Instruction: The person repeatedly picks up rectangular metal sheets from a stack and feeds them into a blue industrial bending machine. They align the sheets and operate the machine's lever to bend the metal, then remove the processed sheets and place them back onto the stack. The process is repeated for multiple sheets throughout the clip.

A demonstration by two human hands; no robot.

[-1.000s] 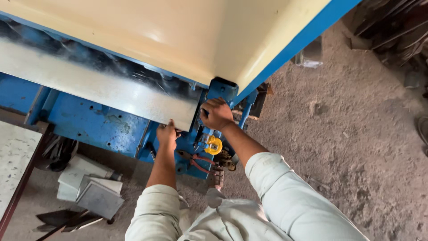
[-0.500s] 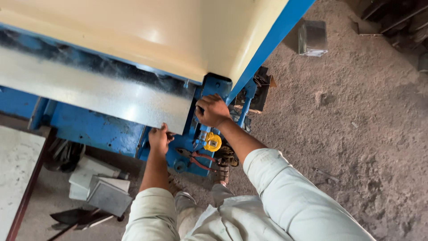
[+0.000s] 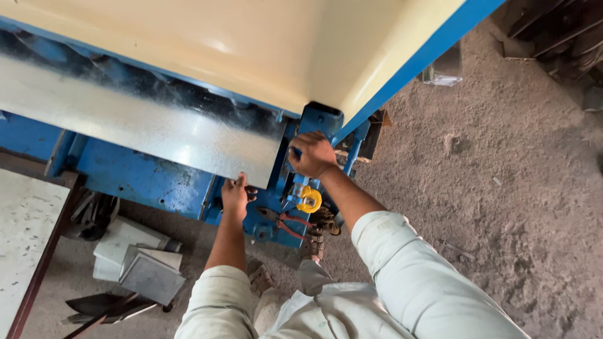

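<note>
Left hand (image 3: 235, 196) gripping metal sheet (image 3: 138, 129) corner edge, right hand (image 3: 312, 154) clenched on blue machine frame (image 3: 317, 122).

1. A gritty, grey-brown dirt floor (image 3: 502, 188) fills the right side, strewn with small debris.
2. A pale speckled worktop (image 3: 25, 232) with a dark edge stands at the lower left.
3. Folded grey sheet-metal pieces (image 3: 141, 267) lie on the ground beside it.
4. Dark metal scrap (image 3: 553, 31) is heaped at the upper right.
5. Soft daylight falls evenly.
</note>
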